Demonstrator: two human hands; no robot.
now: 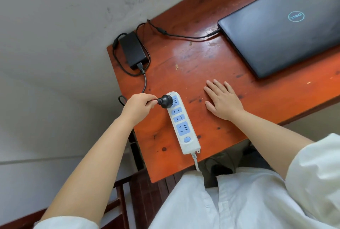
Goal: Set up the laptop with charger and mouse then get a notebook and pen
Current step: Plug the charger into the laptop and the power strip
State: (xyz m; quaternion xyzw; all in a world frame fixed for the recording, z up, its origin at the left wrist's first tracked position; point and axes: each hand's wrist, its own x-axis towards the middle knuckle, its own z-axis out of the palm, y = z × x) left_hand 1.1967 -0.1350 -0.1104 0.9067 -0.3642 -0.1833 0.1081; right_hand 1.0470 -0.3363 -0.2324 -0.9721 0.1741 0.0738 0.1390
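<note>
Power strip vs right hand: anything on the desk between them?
Nothing. In the head view, only bare desk separates the power strip from the right hand, which lies flat on the wood. The left hand holds the black plug at the strip's far socket.

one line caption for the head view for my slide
Left hand holds the charger plug at the power strip; right hand rests flat beside the closed laptop.

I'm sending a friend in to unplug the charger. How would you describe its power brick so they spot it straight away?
Start at the orange-brown wooden table and go to its far left corner, away from the closed Dell laptop. The power brick lies there, a flat black rectangular block with black cable looped around it. Unlike the white and blue power strip nearer the person, it is all black with no sockets.
</note>
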